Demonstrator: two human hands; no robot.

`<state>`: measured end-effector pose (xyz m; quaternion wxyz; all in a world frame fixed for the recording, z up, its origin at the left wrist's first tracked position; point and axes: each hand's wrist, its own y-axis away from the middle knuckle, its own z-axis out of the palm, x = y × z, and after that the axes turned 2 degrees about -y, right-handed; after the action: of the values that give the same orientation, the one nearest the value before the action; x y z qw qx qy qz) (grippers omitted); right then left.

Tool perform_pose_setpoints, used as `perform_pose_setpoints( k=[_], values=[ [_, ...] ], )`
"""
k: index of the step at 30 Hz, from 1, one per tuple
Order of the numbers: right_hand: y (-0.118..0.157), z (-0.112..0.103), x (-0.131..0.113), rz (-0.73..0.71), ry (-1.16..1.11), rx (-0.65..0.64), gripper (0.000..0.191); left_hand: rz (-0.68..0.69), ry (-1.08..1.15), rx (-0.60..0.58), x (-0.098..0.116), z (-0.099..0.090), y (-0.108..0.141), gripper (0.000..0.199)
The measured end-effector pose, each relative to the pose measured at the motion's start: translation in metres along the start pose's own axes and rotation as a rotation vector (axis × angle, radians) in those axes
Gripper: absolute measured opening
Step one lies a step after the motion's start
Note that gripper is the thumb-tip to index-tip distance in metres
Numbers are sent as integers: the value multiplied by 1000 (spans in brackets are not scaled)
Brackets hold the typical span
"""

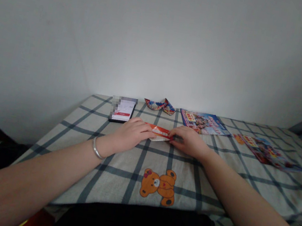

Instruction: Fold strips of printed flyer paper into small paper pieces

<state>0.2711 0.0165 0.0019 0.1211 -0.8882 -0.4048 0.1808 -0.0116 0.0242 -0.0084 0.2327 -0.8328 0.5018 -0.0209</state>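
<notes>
A folded strip of red and white printed paper (160,132) lies flat on the checked cloth (118,169) in front of me. My left hand (130,134), with a silver bangle at the wrist, presses down on its left end. My right hand (189,140) presses on its right end, fingertips on the paper. Both hands lie low against the cloth, and the fingers hide parts of the paper.
A phone (122,110) with a lit screen lies behind my left hand. A folded paper boat (160,105) sits near the wall. Two printed leaflets (204,122) (266,151) lie to the right. The cloth shows an orange bear print (159,186). A white wall stands close behind.
</notes>
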Motion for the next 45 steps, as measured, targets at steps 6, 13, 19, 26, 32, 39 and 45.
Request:
perform_pose_setpoints(
  k=[6, 13, 19, 26, 32, 39, 45],
  values=[
    [0, -2, 0, -83, -36, -18, 8, 64, 114, -22, 2, -4, -1, 35],
    [1, -2, -1, -98, -43, -37, 8, 116, 153, -36, 8, -10, 0, 32],
    [0, -1, -4, -88, -32, -44, 9, 116, 138, -42, 12, -7, -2, 31],
    [-4, 6, -7, -48, 35, -18, 10, 64, 144, -91, 20, -3, -3, 37],
    [-7, 14, -5, 21, 62, 10, 9, 45, 140, -114, 22, -4, -5, 37],
    [-9, 18, -8, 116, 130, 11, 11, 37, 115, -118, 24, -1, -7, 37],
    [-11, 19, -12, 157, 162, 5, 11, 78, 93, -104, 29, -4, -11, 36]
  ],
)
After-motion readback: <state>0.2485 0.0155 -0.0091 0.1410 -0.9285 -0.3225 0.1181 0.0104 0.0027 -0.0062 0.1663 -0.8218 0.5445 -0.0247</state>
